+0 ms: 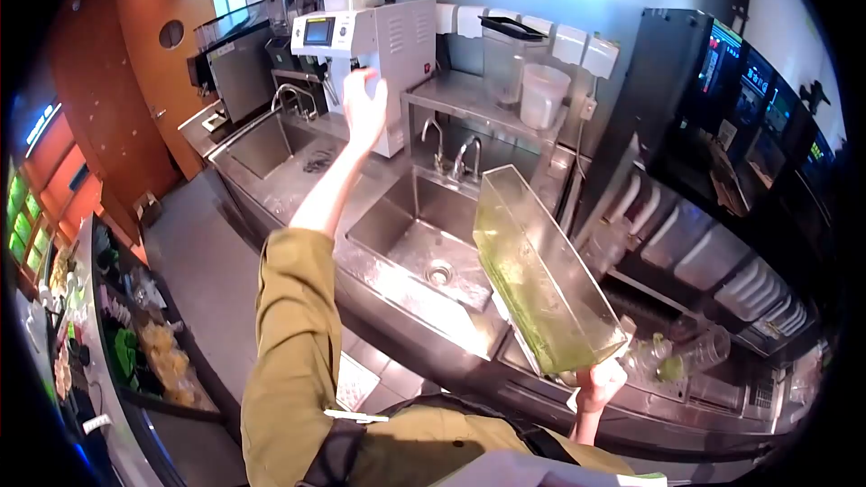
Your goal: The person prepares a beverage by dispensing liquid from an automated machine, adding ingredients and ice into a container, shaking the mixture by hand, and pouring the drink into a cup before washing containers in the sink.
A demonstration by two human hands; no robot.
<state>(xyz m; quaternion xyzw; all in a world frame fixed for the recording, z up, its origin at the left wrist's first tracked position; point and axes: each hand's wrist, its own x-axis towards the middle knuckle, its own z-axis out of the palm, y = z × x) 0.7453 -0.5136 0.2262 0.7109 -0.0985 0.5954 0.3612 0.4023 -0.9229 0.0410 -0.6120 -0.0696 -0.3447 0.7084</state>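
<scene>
My right hand (pixel 600 385) grips the lower end of a long clear rectangular container (pixel 541 280), its fingers partly hidden behind it. Green liquid or residue coats the container's inside. It is tilted, with its far end beside the right edge of the steel sink basin (pixel 397 212). My left hand (pixel 365 106) is raised on an outstretched arm in front of the white dispensing machine (pixel 401 45) with a small screen. Its fingers are apart and curved, and nothing shows in them. Whether they touch the machine I cannot tell.
Two taps (pixel 462 158) rise behind the sink. A second sink (pixel 262 149) lies farther left. On a steel shelf (pixel 478 104) stand a translucent jug (pixel 544 95) and a tall black-lidded container (pixel 510 54). Clear cups (pixel 704 350) lie on the right counter, below dark screens (pixel 749 99).
</scene>
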